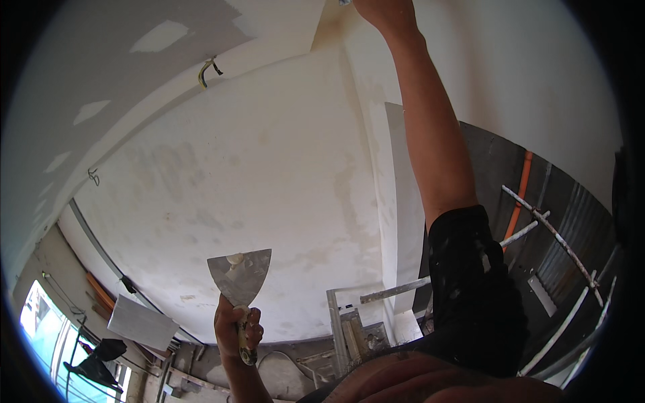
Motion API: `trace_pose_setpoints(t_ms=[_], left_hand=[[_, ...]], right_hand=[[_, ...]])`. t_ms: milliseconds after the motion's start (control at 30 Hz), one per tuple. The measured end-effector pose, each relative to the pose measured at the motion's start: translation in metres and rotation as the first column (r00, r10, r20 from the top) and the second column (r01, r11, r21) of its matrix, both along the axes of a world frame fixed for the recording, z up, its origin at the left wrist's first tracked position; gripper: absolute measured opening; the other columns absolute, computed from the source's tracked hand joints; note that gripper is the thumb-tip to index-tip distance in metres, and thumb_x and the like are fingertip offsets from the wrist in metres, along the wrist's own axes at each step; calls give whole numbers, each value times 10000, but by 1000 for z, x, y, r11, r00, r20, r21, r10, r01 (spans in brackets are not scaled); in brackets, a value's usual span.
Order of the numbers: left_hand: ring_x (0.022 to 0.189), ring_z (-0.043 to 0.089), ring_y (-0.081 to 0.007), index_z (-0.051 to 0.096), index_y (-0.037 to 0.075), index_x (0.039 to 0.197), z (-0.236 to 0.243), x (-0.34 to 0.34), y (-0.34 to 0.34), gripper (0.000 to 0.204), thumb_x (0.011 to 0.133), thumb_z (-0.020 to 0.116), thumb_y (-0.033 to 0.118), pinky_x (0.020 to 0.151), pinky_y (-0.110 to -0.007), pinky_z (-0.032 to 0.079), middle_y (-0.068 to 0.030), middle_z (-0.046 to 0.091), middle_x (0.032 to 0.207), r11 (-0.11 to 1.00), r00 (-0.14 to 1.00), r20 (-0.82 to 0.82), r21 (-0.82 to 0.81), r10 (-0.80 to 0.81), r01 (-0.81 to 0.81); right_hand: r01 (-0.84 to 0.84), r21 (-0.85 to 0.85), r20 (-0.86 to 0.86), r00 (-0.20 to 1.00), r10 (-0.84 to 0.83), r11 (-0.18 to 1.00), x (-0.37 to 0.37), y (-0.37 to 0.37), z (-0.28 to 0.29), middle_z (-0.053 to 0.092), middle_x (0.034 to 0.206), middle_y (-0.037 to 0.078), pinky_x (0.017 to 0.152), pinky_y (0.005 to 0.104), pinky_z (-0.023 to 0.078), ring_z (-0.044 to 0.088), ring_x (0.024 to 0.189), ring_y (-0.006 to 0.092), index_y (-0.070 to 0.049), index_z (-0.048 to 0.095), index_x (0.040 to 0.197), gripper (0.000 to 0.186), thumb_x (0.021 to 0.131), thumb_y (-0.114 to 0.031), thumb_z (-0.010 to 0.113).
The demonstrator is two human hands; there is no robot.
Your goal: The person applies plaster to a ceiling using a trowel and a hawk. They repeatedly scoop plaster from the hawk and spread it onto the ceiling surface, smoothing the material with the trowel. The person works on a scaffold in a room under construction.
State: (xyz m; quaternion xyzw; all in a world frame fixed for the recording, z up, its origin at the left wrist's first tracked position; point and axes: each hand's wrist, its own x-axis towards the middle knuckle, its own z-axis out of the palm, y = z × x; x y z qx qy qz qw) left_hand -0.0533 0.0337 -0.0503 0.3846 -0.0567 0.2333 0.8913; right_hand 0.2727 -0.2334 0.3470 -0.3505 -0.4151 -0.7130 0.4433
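Low in the view, my left hand [236, 327] is closed around the handle of a wide putty knife [238, 277]. Its flared metal blade points up, with a small pale lump of filler [235, 258] near the top edge. My right arm stretches up to the ceiling corner. At the top edge of the picture, my right hand [386, 9] is partly cut off. Beside it shows the end of a small blue-and-white thing [345, 2], too little of it to name. Behind both arms stands a whitish wall [269, 168] with greyish and tan patches.
Wires [209, 70] hang from an opening near the ceiling's edge. Overhead, the grey ceiling [134, 74] has white filled patches. White-spattered poles [554, 235] and an orange pipe [519, 195] stand at right. A metal frame [338, 329] rises below, and a window [50, 329] is at lower left.
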Motion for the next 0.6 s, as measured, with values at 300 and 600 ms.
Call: trace_pose_setpoints(t_ms=[300,600], left_hand=[[469,472,-183,166,257,1584,0,3,0,732,928,453,108,340,-270,432,-201,547,812,1000,1000,-17,6,-1,1],[368,429,-151,217,180,1561,6,8,-10,701,904,451,108,277,-254,396,-181,550,696,991,991,-52,56,123,-120]], right_hand=[[-66,-52,-70,996,62,996,11,7,-1,698,996,254,797,404,547,712,898,364,2,561,1306,349,962,-50,538],[21,15,3,1000,-21,1000,23,18,4,712,1018,229,810,371,543,716,920,347,-10,559,1329,365,967,-56,546]])
